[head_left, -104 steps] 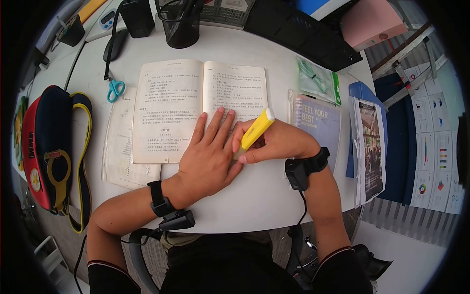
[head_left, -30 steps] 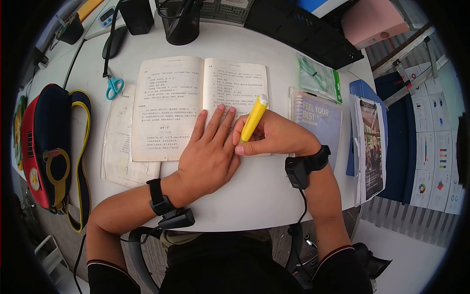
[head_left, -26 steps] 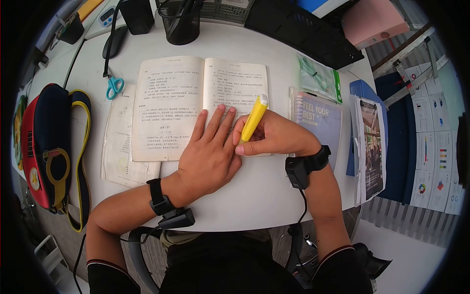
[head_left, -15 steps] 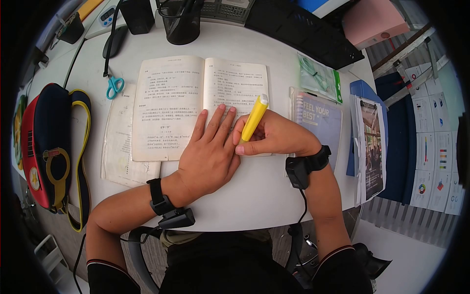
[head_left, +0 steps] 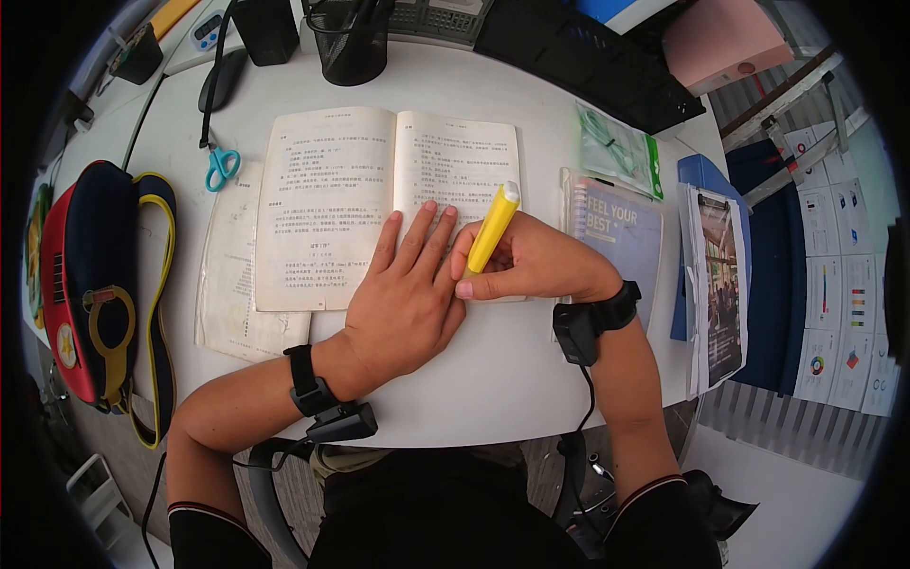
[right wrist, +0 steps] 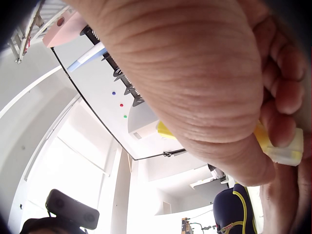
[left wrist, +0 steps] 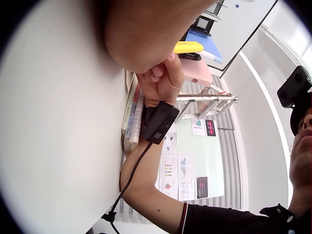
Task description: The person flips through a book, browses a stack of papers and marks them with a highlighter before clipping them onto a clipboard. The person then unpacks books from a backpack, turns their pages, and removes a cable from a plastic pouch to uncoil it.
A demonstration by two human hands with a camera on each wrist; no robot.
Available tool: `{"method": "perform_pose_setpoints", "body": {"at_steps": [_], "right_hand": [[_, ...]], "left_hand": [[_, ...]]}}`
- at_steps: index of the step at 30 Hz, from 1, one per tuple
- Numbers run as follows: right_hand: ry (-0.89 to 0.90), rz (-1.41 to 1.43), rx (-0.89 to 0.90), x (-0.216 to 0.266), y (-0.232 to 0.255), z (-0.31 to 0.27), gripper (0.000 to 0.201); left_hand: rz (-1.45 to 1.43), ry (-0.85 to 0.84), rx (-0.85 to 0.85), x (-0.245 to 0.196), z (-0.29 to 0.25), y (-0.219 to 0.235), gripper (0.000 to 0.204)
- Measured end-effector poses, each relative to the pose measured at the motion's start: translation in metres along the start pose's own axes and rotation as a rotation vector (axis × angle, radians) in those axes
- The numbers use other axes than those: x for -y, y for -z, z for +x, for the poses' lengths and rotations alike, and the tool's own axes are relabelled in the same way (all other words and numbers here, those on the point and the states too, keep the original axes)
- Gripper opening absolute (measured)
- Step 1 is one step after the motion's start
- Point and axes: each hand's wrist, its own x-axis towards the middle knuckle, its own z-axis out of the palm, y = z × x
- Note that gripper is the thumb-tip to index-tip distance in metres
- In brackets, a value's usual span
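Note:
An open book (head_left: 327, 190) with printed pages lies on the white desk. My left hand (head_left: 403, 303) rests flat over its lower middle, fingers straight and a little spread, covering part of the right page. Close against it, my right hand (head_left: 545, 258) pinches a yellow highlighter (head_left: 493, 230) between thumb and fingers, its white-ended barrel leaning up and to the right. The highlighter's lower end is hidden by the hands in the head view. In the right wrist view a pale translucent end of the highlighter (right wrist: 286, 151) shows beyond the fingers, beside the left hand.
Another worn book (head_left: 242, 275) lies partly under the open one. Light-blue scissors (head_left: 224, 171) and a red and navy bag (head_left: 100, 284) are at left. A mesh pen cup (head_left: 351, 52) stands behind; a spiral notebook (head_left: 621, 237) and a clipboard (head_left: 713, 284) are at right.
Since the oldest frame, the right hand has shifted slightly up and the highlighter has tilted more upright, its upper end moving left. Over the last second nothing visibly moves.

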Motion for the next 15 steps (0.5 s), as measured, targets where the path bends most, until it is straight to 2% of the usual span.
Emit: {"method": "perform_pose_setpoints", "body": {"at_steps": [15], "right_hand": [[-0.006, -0.011, 0.017, 0.0003, 0.0004, 0.0003, 0.02]], "left_hand": [[-0.002, 0.007, 0.004, -0.0002, 0.0001, -0.0005, 0.068]]}}
